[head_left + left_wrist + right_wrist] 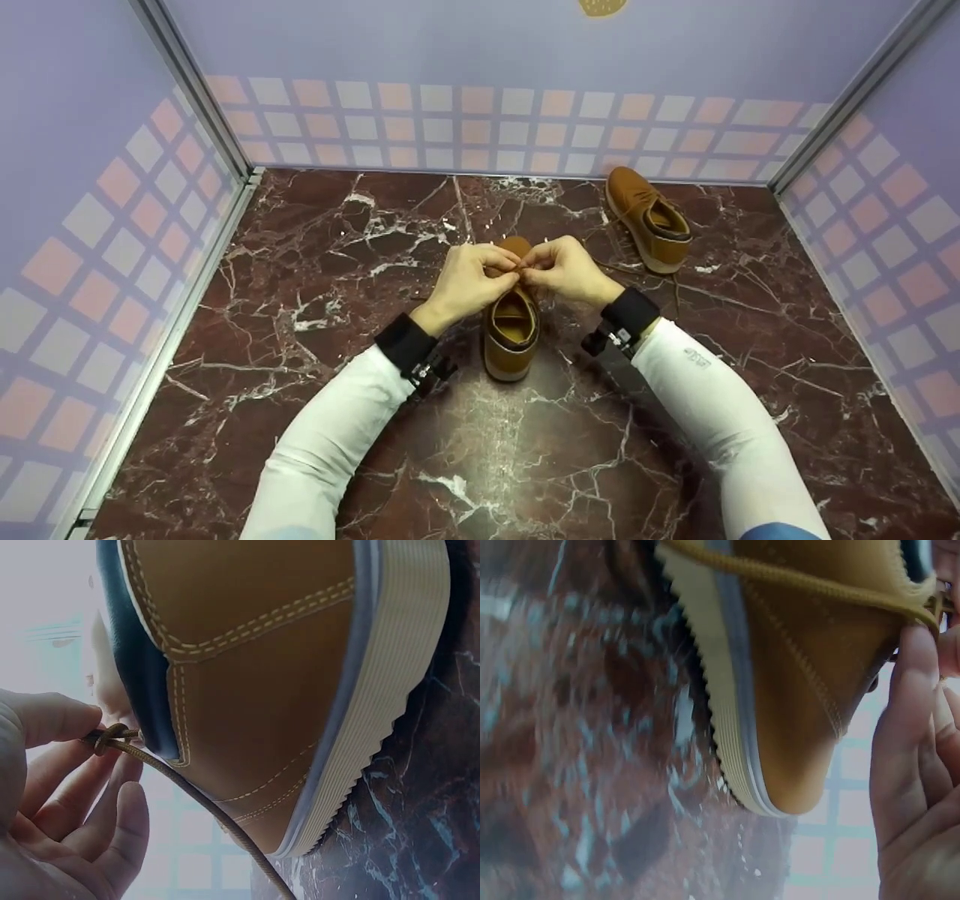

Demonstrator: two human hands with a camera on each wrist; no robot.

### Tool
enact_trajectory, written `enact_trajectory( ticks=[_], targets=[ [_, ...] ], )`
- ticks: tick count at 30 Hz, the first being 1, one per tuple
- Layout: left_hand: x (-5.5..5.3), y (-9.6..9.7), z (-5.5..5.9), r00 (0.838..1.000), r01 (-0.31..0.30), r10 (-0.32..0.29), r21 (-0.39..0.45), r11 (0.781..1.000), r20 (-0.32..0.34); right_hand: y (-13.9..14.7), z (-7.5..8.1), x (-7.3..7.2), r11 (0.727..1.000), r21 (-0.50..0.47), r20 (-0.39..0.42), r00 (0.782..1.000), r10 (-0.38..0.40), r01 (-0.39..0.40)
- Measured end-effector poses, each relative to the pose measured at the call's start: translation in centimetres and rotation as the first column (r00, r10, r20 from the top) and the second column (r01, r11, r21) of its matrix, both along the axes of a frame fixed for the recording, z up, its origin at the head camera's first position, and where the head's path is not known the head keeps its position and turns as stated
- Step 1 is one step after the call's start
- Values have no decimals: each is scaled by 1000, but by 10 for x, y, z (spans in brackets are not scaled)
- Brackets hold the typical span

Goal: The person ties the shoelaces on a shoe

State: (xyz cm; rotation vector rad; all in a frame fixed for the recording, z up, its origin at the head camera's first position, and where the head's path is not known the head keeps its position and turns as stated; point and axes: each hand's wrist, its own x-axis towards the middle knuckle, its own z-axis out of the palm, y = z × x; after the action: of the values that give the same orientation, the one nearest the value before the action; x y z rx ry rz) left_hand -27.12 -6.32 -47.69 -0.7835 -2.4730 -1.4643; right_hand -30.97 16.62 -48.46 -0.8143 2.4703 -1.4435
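Note:
A brown lace-up shoe (506, 360) stands upright on the floor, toe pointing away from me. Over its tongue, my left hand (472, 279) and right hand (564, 271) meet fingertip to fingertip. In the left wrist view, the left thumb and forefinger pinch the brown shoelace (196, 793) right at a small loose knot or loop (112, 739), and a strand hangs down along the shoe's side. The right wrist view has the right fingertips pinching the lace (802, 581) near the shoe's opening, with a strand running back over the side. My hands hide most of the eyelets.
A matching brown shoe (637, 214) stands at the back right near the wall, its laces trailing on the dark red marbled floor (337, 420). Lilac panels with checked squares (476, 97) enclose the floor at the back and both sides, joined by metal posts (202, 86).

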Motion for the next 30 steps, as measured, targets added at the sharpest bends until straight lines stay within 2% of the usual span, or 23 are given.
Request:
enact_trajectory(
  ticks=[3,5,7,11,13,14,16,19,24,27,30],
  targets=[
    [0,0,0,1000,-2,2,-8,1000,-5,1,-2,0,994,-107,165,986,12,6],
    [0,0,0,1000,-6,5,-14,1000,-15,2,-3,1,984,-176,275,961,32,18],
    [0,1,1,1000,-11,11,-22,1000,-27,2,-4,2,966,-255,385,921,65,38],
    [1,1,1,999,-17,16,-23,1000,-31,1,-6,4,922,-375,561,815,145,95],
    [0,1,0,1000,-18,18,-18,1000,-24,0,-6,5,909,-400,605,779,167,115],
    [0,1,0,1000,-18,18,-16,1000,-19,0,-7,5,909,-399,613,772,166,121],
    [0,0,-2,1000,-23,23,-16,1000,-7,0,-7,5,909,-394,617,772,152,137],
    [-1,-2,-5,999,-39,39,0,999,33,0,-7,6,906,-381,613,784,99,184],
    [-3,-5,-9,988,-71,61,64,995,141,0,-9,8,879,-401,592,806,32,259],
    [-3,-5,-9,979,-80,59,101,992,196,1,-9,9,860,-425,554,832,0,283],
    [-3,-6,-10,971,-89,59,122,988,230,3,-11,10,854,-425,501,864,-54,300]
  ],
)
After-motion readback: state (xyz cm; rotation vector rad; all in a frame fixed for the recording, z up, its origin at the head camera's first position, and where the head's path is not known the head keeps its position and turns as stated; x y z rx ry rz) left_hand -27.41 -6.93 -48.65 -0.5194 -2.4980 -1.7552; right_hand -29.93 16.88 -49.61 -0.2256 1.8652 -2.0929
